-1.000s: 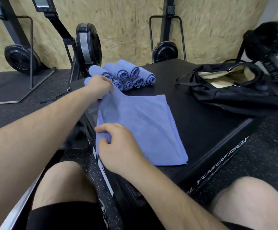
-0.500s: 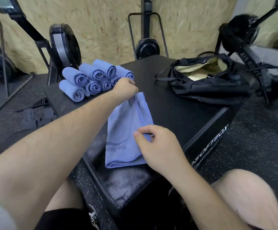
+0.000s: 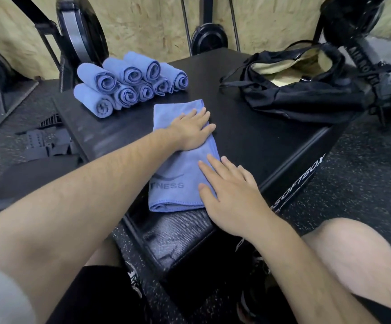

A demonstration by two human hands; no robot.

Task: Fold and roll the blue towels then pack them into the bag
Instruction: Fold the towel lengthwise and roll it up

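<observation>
A blue towel [image 3: 173,176] lies folded into a long strip on the black soft box [image 3: 255,136], its printed end toward me. My left hand [image 3: 191,130] presses flat on the towel's far half, fingers straight. Flat on the near right edge of the towel rests my right hand [image 3: 229,195], its fingers spread. A pile of several rolled blue towels [image 3: 129,81] sits at the box's far left. The black bag [image 3: 306,90] lies open at the far right of the box, its pale lining showing.
Rowing machines [image 3: 82,36] stand behind the box against a chipboard wall. Another black exercise machine [image 3: 365,50] stands close behind the bag on the right. My bare knees are at the bottom, over speckled rubber flooring [image 3: 365,183].
Both hands carried the towel's left edge over to the right, folding it in half lengthwise. They have let go of the edge and now press flat on the strip.
</observation>
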